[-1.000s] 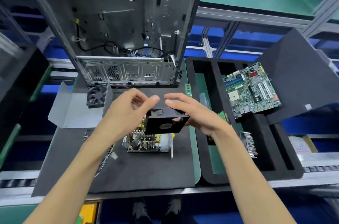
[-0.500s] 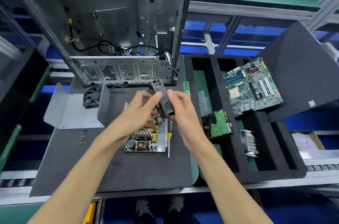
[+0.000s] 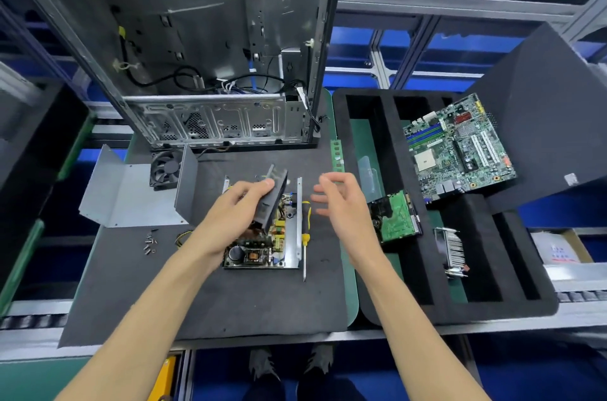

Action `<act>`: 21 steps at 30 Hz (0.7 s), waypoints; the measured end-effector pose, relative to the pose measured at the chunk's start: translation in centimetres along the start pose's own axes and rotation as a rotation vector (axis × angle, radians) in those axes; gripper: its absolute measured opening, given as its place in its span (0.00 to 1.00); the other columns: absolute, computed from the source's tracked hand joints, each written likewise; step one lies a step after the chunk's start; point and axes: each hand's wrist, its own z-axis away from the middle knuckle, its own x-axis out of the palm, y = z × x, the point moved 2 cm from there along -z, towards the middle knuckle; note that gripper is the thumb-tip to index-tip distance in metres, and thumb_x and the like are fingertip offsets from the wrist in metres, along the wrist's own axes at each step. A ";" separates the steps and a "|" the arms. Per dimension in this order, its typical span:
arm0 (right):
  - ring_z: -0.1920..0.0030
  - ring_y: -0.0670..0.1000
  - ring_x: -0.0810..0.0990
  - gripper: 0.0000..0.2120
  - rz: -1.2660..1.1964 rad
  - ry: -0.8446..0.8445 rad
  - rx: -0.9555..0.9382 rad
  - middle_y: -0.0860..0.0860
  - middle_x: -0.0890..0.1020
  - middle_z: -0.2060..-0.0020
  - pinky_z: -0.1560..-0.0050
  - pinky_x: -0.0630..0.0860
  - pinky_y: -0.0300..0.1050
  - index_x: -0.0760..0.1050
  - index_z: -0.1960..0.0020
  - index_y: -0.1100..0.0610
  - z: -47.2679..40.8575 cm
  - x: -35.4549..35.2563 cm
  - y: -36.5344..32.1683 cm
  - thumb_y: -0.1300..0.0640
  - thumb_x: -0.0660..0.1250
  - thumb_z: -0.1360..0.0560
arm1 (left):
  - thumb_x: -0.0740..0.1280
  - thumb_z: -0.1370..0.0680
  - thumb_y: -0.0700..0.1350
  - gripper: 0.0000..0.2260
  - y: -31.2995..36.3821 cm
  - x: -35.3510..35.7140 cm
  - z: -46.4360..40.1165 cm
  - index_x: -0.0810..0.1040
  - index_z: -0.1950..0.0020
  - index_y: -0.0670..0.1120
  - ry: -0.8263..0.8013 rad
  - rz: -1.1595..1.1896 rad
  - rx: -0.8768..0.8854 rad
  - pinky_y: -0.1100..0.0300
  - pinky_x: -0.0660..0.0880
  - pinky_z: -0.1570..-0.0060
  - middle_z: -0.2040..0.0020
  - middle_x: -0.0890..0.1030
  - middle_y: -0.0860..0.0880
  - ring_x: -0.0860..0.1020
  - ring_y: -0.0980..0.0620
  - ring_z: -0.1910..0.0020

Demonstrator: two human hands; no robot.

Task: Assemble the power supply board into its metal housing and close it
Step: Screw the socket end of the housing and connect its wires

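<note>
The left hand [image 3: 241, 213] grips a flat black square fan [image 3: 274, 200] by its left face, holding it on edge and tilted over the green-and-yellow power supply board [image 3: 262, 243]. The right hand [image 3: 335, 200] hangs just right of the fan with fingers spread and relaxed, holding nothing.

The board sits in its shallow bare-metal housing tray [image 3: 299, 223] near the middle of the dark grey foam mat [image 3: 230, 302], long axis running near to far, the upright side wall on its right. A yellow-and-black screwdriver [image 3: 305, 233] lies along that wall, tip pointing near.

The step in hand looks like fitting the fan. The grey folded sheet-metal cover [image 3: 131, 197] lies open to the left, small loose screws [image 3: 149, 241] just beside its near edge — closing is not yet done. Next, I judge, the fan must be laid flat and squared to the tray.
</note>
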 end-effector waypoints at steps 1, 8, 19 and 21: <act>0.50 0.42 0.84 0.02 0.038 0.027 0.003 0.49 0.82 0.45 0.42 0.81 0.48 0.74 0.45 0.46 -0.3 -0.4 0.5 0.49 0.64 0.17 | 0.66 0.32 0.71 0.23 -0.6 0.2 0.1 0.83 0.50 0.55 -0.005 -0.025 -0.017 0.57 0.75 0.49 0.54 0.85 0.60 0.82 0.56 0.49; 0.46 0.49 0.84 0.04 0.080 -0.100 0.186 0.49 0.81 0.47 0.48 0.84 0.46 0.74 0.44 0.47 -0.4 0.3 3.2 0.48 0.64 0.16 | 0.58 0.20 0.65 0.20 -1.1 2.5 -0.3 0.80 0.44 0.52 -0.055 -0.206 0.032 0.52 0.76 0.42 0.46 0.84 0.53 0.81 0.55 0.47; 0.44 0.49 0.83 0.08 0.096 -0.177 0.216 0.53 0.82 0.44 0.47 0.85 0.48 0.76 0.42 0.50 -0.3 0.8 3.4 0.48 0.64 0.17 | 0.59 0.16 0.48 0.21 -0.4 2.8 -0.7 0.68 0.69 0.45 -0.217 -0.846 0.036 0.55 0.66 0.63 0.65 0.77 0.38 0.70 0.47 0.66; 0.45 0.48 0.83 0.08 0.114 -0.178 0.205 0.52 0.81 0.45 0.47 0.85 0.48 0.77 0.41 0.50 -0.3 0.7 3.4 0.49 0.65 0.17 | 0.58 0.15 0.47 0.20 -0.3 2.2 -0.6 0.66 0.68 0.45 -0.245 -0.859 0.017 0.55 0.65 0.65 0.69 0.71 0.45 0.68 0.50 0.69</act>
